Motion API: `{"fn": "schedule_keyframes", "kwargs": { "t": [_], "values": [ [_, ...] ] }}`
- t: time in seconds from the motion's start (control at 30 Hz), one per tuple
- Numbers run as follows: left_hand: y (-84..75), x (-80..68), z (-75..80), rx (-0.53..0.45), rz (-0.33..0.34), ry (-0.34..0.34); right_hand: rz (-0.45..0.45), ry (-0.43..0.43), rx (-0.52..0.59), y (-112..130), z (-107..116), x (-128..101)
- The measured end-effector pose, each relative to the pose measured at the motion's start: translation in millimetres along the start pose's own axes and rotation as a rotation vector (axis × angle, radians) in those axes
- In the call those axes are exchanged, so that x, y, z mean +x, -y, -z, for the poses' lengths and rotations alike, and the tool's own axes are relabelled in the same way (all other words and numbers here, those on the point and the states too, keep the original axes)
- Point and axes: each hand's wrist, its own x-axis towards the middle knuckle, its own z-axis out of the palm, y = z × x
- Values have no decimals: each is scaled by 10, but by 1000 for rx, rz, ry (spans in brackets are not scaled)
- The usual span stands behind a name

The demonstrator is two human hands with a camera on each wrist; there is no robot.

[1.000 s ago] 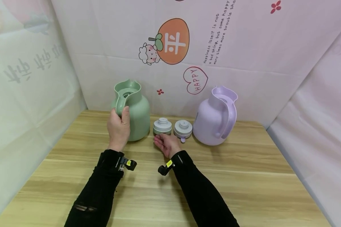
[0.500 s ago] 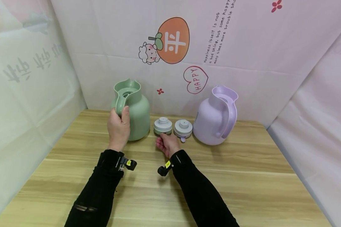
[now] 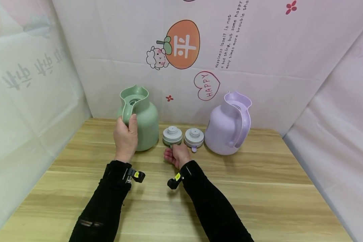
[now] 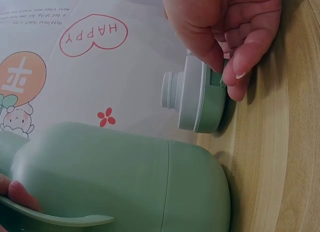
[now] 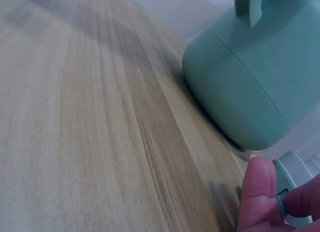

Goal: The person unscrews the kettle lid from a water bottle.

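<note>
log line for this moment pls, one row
left hand grips green jug handle | right hand pinches green-tabbed lid on table | purple jug untouched

Head high; wrists close, sharing lid [image 4: 197, 100].

L hand [image 3: 125, 136] curled in a grip, R hand [image 3: 176, 155] fingers pinching, both forearms extended.

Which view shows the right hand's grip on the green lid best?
Left wrist. It shows the green lid side-on, the right hand pinching its tab between thumb and fingers. The right wrist view catches only fingertips at the lid's edge. In the head view the hand covers the contact; the lid shows from above.
</note>
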Motion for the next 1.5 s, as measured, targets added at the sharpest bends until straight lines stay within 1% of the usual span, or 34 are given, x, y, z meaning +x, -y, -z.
{"fn": "schedule_keyframes", "kwargs": {
  "t": [0.23, 0.6, 0.87, 1.07, 1.5],
  "values": [
    [-8, -7, 6, -7, 0, 10, 20, 9, -28, -21, 7, 3],
    [5, 7, -4, 9, 8, -3, 40, -4, -62, -23, -5, -1],
    [0, 3, -1, 4, 12, -1, 52, 2, -63, -45, 2, 27],
    [11, 9, -4, 5, 2, -4, 61, 4, -69, -54, 1, 39],
    [-1, 8, -2, 5, 6, 3, 72, -2, -60, -78, 7, 6]
  ]
}}
